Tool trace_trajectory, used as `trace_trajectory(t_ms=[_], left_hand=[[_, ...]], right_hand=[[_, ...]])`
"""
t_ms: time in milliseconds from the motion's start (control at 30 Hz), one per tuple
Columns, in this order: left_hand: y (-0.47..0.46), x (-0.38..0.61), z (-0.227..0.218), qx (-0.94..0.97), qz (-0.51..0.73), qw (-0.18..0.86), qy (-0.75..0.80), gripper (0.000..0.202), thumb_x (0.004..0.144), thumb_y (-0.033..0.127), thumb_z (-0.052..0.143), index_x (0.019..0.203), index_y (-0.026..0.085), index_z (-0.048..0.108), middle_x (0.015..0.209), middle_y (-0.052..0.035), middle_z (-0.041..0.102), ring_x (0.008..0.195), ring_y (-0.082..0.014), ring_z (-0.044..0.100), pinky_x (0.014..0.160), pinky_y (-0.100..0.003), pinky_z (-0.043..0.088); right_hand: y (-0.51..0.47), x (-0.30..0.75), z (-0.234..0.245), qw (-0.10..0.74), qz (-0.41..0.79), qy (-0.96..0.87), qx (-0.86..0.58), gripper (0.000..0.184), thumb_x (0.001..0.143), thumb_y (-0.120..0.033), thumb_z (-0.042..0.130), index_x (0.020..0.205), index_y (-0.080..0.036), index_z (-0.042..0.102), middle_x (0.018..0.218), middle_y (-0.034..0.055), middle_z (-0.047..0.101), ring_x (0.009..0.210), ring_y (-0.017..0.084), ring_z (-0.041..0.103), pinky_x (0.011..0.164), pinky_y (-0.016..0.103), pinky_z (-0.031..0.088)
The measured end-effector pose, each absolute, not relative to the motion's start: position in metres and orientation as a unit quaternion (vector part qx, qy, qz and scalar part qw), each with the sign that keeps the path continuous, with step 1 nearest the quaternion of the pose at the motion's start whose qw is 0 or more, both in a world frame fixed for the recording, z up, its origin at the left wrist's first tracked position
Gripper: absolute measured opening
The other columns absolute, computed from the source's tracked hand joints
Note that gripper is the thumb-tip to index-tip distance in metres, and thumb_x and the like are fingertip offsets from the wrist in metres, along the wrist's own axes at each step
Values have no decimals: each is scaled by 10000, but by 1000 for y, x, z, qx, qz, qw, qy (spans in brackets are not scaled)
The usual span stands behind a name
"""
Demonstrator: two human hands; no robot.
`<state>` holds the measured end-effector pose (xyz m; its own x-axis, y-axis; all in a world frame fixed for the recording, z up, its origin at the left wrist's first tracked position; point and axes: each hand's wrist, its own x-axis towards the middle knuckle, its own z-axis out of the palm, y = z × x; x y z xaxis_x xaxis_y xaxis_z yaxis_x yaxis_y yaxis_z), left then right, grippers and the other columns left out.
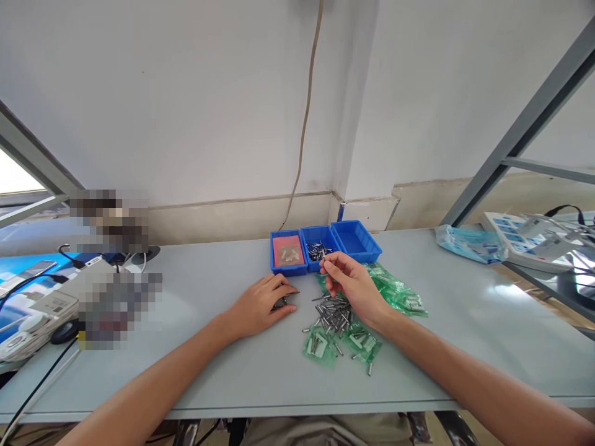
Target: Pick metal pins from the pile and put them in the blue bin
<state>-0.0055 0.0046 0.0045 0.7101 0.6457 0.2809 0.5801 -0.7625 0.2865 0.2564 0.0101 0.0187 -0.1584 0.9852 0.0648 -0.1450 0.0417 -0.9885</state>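
My left hand point(263, 305) rests on the table with its fingers curled round a few small metal pins, whose dark ends show between thumb and fingertips. Over the loose heap, my right hand point(351, 282) pinches what looks like one small metal pin, close to the front of the middle blue bin point(308, 267). Many metal pins point(333, 316) lie heaped on the table below the right hand. In front of the heap are two small green plastic bags point(320, 347) with pins and white slips inside. More green bags point(395, 291) lie behind the right wrist, partly hidden.
The left blue bin point(288, 271) contains a pink sheet and a small bag; the right blue bin point(357, 241) stands beside the middle one. Power strips and cables point(51, 303) crowd the left side. A blue-and-clear plastic packet point(471, 243) and a white power strip point(525, 241) are at right.
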Motion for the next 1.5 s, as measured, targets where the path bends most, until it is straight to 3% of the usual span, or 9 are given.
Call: trace_trajectory(t_ms=[1500], left_hand=[[5,-6,5,922,190,83,327,336,1065,423,546,1322,224,632,1196,-97,630,1073,-242,611,954,-381,521]], right_hand=[[10,256,21,508,559,-516,-404,338,882,-552,745,936,-231,657,896,8,615,648,122,542,545,262,471]])
